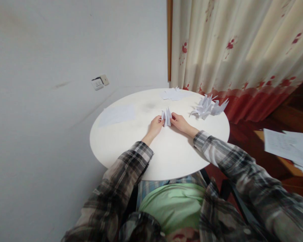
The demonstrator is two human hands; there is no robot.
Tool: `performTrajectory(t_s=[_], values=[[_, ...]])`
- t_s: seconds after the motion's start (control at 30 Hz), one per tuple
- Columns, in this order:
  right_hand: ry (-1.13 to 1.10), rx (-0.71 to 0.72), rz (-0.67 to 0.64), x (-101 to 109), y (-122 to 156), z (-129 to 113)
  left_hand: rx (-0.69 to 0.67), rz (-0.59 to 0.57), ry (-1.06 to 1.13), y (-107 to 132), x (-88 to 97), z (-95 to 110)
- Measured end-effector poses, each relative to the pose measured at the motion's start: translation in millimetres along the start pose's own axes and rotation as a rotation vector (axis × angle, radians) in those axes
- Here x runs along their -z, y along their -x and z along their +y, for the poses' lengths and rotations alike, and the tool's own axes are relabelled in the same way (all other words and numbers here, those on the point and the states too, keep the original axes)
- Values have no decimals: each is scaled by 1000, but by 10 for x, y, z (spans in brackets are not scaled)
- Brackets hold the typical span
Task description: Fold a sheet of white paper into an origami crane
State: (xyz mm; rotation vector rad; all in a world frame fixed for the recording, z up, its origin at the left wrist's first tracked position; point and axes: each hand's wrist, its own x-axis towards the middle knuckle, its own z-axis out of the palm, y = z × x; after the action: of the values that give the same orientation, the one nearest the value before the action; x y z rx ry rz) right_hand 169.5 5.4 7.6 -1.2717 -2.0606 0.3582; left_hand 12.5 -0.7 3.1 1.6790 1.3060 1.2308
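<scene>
Between my two hands a folded white paper piece [167,117] stands upright, its several pleat-like points rising from the table. My left hand [156,124] pinches its left side with fingers closed. On the opposite side, my right hand [179,122] grips the paper's right edge between thumb and fingers. The lower parts of the fold are partly covered by my fingertips. To the right of my right hand lies a cluster of folded white paper pieces [204,107] with pointed tips, piled against each other.
The round white table [166,158] bears flat white paper sheets [120,114] at the left and more paper [173,94] at the back. A wall with a socket [97,84] stands at left, a curtain [232,60] behind. Printed sheets [288,144] lie at right.
</scene>
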Motion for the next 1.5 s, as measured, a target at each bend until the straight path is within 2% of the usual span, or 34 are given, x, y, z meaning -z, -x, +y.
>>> performTrajectory(t_s=[1.5], values=[[-16,2,-4,33,21,-32,7,-17,-4,-3,7,-4]])
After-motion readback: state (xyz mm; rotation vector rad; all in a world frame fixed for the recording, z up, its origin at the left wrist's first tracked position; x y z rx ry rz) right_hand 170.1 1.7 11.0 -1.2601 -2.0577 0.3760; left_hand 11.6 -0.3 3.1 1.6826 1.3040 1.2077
